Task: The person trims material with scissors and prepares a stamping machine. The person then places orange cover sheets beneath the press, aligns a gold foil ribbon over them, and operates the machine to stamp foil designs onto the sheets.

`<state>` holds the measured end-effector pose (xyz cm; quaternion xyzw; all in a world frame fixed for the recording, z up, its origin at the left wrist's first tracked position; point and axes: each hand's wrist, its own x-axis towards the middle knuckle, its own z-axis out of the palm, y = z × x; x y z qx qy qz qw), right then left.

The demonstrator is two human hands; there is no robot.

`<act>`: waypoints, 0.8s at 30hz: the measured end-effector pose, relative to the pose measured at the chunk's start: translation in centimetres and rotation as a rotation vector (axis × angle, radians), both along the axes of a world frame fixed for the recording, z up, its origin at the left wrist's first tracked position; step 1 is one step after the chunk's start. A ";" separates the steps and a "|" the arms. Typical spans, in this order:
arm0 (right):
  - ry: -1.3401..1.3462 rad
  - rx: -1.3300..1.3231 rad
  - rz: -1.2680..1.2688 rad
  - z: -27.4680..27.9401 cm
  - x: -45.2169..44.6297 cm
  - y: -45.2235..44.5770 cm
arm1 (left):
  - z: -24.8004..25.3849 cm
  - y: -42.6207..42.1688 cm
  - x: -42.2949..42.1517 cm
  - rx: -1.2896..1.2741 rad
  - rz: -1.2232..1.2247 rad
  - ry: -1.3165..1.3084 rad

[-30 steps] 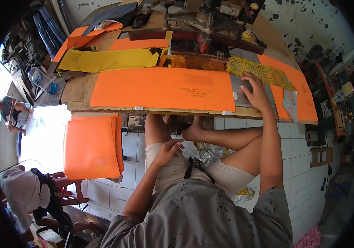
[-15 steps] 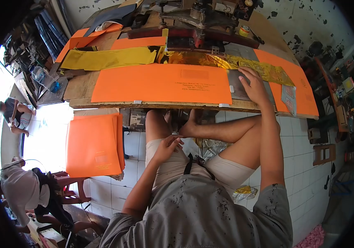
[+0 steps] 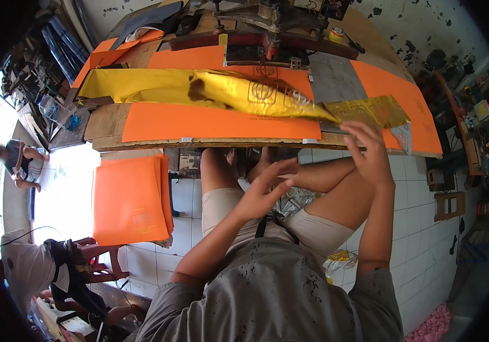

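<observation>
So: loose foil over the sheet, snag and tear risk

Foil [image 3: 261,96] runs twisted over the orange sheet [image 3: 199,122] on the bench [image 3: 104,134], in front of the press [image 3: 272,47]. Right hand [image 3: 374,157] half curled, fingertips at the foil's narrowed edge — can't tell if it grips. Left hand [image 3: 264,191] loosely open, empty, short of the bench.

Risks: a hard pull at that twist could crease or tear the foil. Foil rubbing the sheet might drag it off the white tabs [image 3: 186,139] — and with print [image 3: 265,119] partly covered, a slip could go unseen. Slack may catch on the press.
</observation>
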<state>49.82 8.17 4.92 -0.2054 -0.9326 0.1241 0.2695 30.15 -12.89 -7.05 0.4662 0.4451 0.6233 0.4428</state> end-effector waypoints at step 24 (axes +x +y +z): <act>-0.052 -0.180 0.070 -3.1 3.6 -10.8 | -2.4 3.5 5.7 0.008 -0.170 -0.836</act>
